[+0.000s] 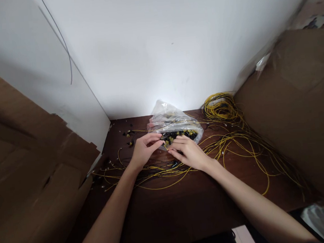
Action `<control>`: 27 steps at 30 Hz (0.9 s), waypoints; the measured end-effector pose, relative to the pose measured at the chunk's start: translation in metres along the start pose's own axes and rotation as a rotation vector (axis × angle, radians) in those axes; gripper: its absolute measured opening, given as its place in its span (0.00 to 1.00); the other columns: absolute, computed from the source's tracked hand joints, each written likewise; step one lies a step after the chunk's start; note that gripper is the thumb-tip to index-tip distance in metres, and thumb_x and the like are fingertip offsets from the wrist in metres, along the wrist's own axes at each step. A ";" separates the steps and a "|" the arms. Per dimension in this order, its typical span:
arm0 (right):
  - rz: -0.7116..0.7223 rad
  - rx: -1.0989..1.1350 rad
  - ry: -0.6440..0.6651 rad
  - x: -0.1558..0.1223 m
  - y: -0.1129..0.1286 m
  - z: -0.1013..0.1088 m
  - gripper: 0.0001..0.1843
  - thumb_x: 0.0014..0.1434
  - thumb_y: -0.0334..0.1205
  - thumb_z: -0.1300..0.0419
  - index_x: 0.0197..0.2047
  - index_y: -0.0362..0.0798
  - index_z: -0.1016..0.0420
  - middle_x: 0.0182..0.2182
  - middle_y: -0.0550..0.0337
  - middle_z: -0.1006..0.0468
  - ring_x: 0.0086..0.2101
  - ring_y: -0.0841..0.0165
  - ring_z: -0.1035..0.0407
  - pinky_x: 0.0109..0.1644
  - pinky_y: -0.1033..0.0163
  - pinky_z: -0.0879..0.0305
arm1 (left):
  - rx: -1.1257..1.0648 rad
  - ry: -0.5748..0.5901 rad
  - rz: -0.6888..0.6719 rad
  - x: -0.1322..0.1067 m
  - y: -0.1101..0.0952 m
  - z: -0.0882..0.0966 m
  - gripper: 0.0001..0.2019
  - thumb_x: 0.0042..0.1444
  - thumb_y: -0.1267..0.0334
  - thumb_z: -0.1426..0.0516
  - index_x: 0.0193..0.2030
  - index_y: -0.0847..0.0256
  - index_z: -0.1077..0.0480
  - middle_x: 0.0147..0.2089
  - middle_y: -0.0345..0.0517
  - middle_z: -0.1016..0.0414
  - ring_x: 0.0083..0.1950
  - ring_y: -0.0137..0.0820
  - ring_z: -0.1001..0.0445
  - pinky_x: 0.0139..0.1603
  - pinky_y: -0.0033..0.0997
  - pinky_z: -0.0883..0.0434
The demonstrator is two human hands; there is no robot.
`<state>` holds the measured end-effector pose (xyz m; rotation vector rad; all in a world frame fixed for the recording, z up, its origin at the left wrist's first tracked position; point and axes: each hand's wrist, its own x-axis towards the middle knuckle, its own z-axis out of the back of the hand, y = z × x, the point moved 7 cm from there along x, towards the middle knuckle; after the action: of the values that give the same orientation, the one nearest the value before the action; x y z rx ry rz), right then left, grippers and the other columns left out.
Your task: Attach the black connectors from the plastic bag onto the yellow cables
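Observation:
My left hand [145,149] is pinched, thumb against fingers, at the left end of an open clear plastic bag [165,112]. Whatever lies between its fingertips is too small to make out. Close beside it, my right hand [189,152] pinches a short yellow wire [166,148] that shows between the two hands. Small black and yellow connectors [190,134] fill the mouth of the bag, partly hidden behind my right hand. Below my hands, a loose bundle of yellow and black wires [157,171] runs across the brown table [180,206].
A coil of yellow wire [219,107] lies at the back right, its strands trailing forward. Several loose connectors [130,143] are on the left. Cardboard [28,177] stands at the left and a large cardboard box [292,107] at the right. A white wall [156,54] closes the back.

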<state>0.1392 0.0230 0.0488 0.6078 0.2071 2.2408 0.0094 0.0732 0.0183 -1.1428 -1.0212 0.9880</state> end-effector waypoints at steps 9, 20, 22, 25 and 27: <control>0.098 0.035 0.069 -0.001 0.009 0.001 0.10 0.60 0.36 0.48 0.33 0.48 0.26 0.28 0.59 0.29 0.33 0.67 0.39 0.41 0.60 0.44 | -0.051 -0.036 0.021 -0.001 -0.004 0.002 0.18 0.45 0.62 0.38 0.44 0.65 0.29 0.35 0.47 0.22 0.39 0.34 0.24 0.46 0.32 0.30; -0.074 0.048 -0.168 -0.002 -0.006 0.023 0.12 0.61 0.43 0.48 0.34 0.47 0.26 0.31 0.57 0.27 0.35 0.65 0.38 0.41 0.59 0.43 | 0.028 0.023 -0.048 -0.004 -0.008 -0.007 0.12 0.45 0.61 0.37 0.36 0.66 0.26 0.36 0.49 0.22 0.36 0.33 0.25 0.39 0.30 0.29; -0.119 0.085 -0.213 -0.003 -0.010 0.022 0.11 0.61 0.43 0.48 0.35 0.47 0.27 0.31 0.57 0.26 0.34 0.66 0.37 0.40 0.59 0.43 | 0.048 0.058 -0.054 -0.006 -0.008 -0.011 0.12 0.46 0.62 0.38 0.36 0.66 0.25 0.36 0.49 0.22 0.35 0.33 0.25 0.38 0.30 0.29; -0.139 0.155 -0.228 -0.002 -0.011 0.018 0.09 0.60 0.41 0.46 0.33 0.47 0.28 0.30 0.58 0.26 0.33 0.67 0.36 0.40 0.60 0.42 | 0.076 0.097 -0.062 -0.008 -0.010 -0.015 0.11 0.47 0.62 0.39 0.37 0.65 0.25 0.36 0.49 0.22 0.35 0.32 0.25 0.38 0.30 0.29; -0.157 0.216 -0.242 -0.002 -0.011 0.017 0.08 0.60 0.39 0.45 0.31 0.47 0.29 0.29 0.59 0.26 0.32 0.68 0.35 0.40 0.60 0.41 | 0.093 0.106 -0.068 -0.009 -0.010 -0.016 0.10 0.48 0.62 0.39 0.37 0.65 0.25 0.36 0.49 0.22 0.35 0.32 0.25 0.38 0.30 0.29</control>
<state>0.1557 0.0283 0.0592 0.9385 0.3638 1.9882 0.0235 0.0596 0.0257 -1.0650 -0.9146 0.9024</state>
